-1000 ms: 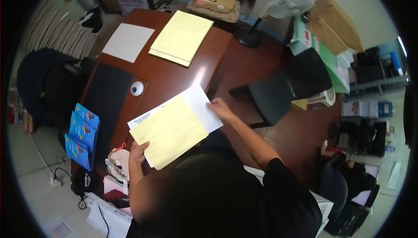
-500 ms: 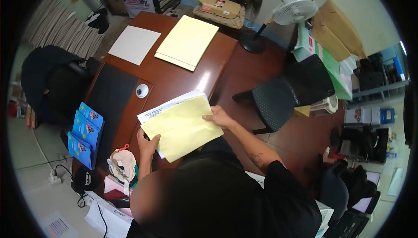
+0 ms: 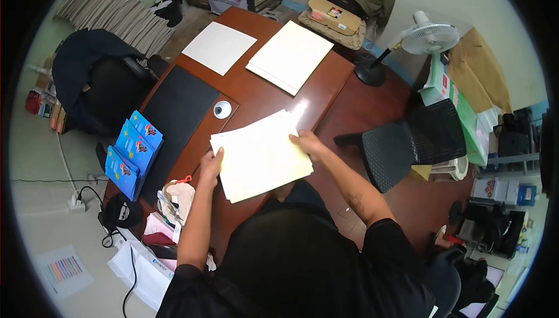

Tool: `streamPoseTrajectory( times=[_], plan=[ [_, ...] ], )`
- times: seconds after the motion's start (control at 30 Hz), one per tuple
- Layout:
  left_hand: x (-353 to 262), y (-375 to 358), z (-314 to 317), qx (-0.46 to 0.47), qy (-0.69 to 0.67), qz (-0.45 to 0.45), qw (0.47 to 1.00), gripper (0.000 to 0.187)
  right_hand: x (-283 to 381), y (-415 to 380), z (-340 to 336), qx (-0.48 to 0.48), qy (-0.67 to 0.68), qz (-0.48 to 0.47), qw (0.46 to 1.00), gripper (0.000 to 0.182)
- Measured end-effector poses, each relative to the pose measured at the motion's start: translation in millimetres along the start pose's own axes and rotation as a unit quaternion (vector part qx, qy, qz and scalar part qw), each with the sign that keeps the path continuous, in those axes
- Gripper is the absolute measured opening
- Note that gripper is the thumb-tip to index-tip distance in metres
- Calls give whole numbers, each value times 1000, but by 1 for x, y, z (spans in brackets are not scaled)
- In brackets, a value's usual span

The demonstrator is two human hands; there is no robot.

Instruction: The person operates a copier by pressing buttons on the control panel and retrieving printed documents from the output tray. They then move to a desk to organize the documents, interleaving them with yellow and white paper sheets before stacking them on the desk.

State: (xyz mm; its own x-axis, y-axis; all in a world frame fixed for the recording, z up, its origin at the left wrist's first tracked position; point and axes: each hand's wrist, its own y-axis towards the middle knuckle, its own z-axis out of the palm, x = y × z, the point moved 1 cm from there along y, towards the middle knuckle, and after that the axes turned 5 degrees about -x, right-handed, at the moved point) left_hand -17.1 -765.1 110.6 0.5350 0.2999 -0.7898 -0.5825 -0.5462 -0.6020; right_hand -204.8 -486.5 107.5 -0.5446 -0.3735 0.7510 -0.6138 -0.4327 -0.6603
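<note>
Between my two hands is a stack of papers (image 3: 263, 158), pale yellow on top, with slightly uneven edges. My left hand (image 3: 211, 167) grips its left edge, thumb on top. At the right edge, my right hand (image 3: 307, 144) also has its thumb over the sheets. The stack is held above the near part of a brown wooden desk (image 3: 256, 108). Farther back on the desk lie a pile of pale yellow paper (image 3: 290, 57) and, left of it, a white sheet or pile (image 3: 219, 48).
Blue printed packs (image 3: 135, 154) stand at the desk's left side, near a black desk mat (image 3: 180, 102) and a small white round object (image 3: 222, 109). A cloth pouch (image 3: 179, 199) lies close by. To the right are a black chair (image 3: 387, 155) and a fan (image 3: 430, 37).
The held papers look straighter; the printed white sheet that stuck out behind the yellow one no longer shows. My hands have shifted along the edges, and the camera view has moved.
</note>
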Motion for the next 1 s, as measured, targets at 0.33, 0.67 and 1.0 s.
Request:
streamPoseTrajectory(
  times=[0.33, 0.67, 1.0],
  plan=[
    [-29, -38, 15, -25, -110, 248, 962, 35, 25, -25, 14, -84, -55, -272, 957, 32],
    [-45, -50, 15, 2, -86, 364, 927, 37, 46, -45, 11, -69, -7, -385, 920, 36],
    [-47, -41, 14, -65, -64, 348, 933, 19, 61, -47, 5, -111, 16, -414, 903, 22]
  ],
)
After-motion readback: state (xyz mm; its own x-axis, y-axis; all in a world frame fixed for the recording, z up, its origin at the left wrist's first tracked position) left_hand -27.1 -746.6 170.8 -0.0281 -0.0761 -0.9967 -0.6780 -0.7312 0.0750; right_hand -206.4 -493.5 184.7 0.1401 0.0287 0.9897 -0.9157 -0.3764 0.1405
